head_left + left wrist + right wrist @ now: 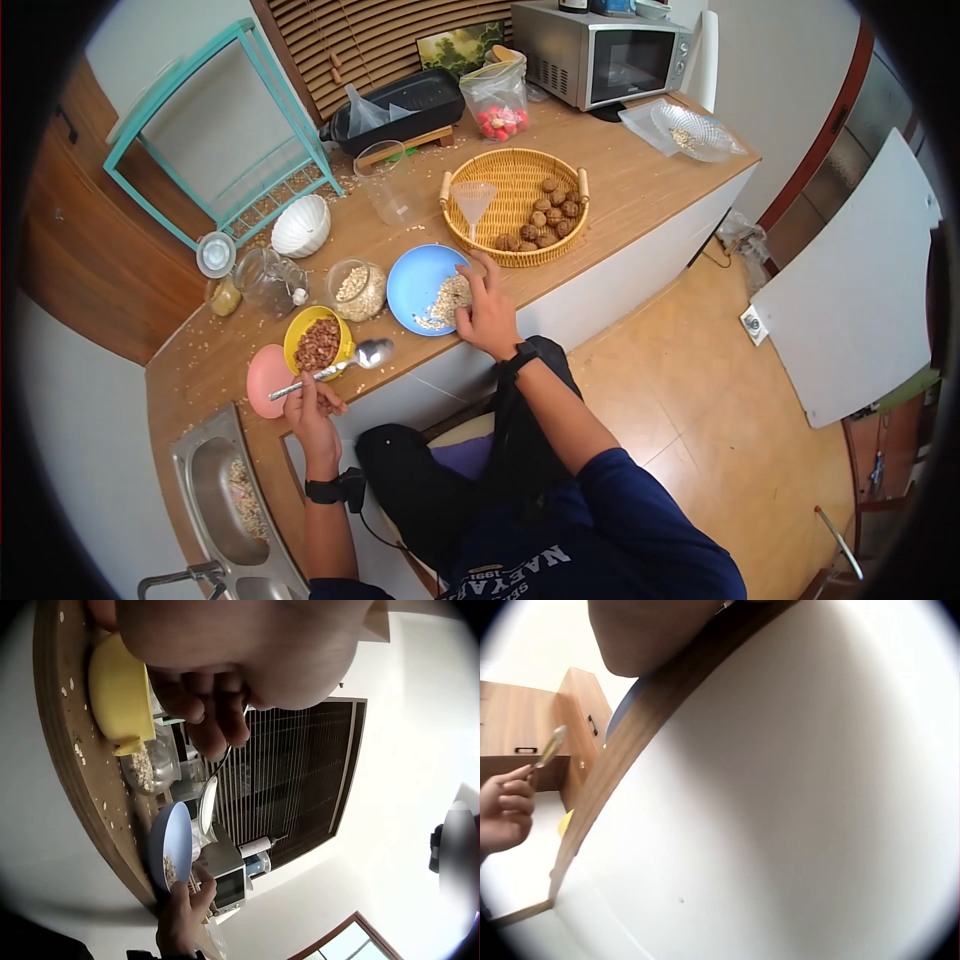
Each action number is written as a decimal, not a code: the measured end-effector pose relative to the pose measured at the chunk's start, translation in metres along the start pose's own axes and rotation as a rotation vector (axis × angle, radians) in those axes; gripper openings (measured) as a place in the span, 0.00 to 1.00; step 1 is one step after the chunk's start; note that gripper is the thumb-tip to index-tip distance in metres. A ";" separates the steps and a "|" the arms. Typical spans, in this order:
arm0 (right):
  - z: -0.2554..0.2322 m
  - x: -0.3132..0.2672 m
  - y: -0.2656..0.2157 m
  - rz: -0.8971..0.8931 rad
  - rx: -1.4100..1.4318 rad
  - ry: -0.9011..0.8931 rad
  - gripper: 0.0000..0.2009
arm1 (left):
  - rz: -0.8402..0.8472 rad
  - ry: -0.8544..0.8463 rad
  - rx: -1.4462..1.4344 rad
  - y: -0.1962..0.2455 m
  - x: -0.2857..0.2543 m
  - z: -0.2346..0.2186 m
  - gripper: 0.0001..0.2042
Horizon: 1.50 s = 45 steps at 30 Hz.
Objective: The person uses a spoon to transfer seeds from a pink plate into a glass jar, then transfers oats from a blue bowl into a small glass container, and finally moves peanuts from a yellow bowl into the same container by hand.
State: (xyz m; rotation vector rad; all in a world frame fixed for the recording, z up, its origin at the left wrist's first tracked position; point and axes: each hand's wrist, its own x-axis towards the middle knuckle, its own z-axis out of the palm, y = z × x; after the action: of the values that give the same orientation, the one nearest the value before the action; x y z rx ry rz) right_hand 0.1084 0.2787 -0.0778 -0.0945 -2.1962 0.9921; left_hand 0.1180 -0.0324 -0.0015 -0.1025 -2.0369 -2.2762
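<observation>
A metal spoon [374, 352] is pinched by its handle in my left hand [313, 412], its bowl pointing right near the yellow bowl [345, 338] of reddish-brown nuts. In the left wrist view the same spoon [208, 806] stands out past the curled fingers [206, 739]. My right hand [492, 318] grips the right side of a blue bowl [408, 277], thumb over the inside and other fingers along the rim. Oat flakes [440, 308] lie in the blue bowl, close to that thumb. In the right wrist view the left hand [508, 810] holds the spoon upright.
A pink plate [264, 378] sits beside the yellow bowl. Behind are a glass jar of oats [357, 290] and a clear pitcher [385, 185]. A wicker basket [515, 180] holds walnuts and a clear funnel [473, 203]. The sink [205, 470] lies at left.
</observation>
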 end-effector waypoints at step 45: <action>0.065 0.102 -0.093 -0.008 0.116 -0.132 0.33 | -0.210 -0.680 0.146 -0.065 -0.049 -0.020 0.20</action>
State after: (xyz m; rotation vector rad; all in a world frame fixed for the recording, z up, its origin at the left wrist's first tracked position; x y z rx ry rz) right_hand 0.0106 0.2067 0.0153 0.0344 -2.2498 1.1471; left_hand 0.1596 -0.0446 -0.0734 -0.7850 -2.6238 -2.4262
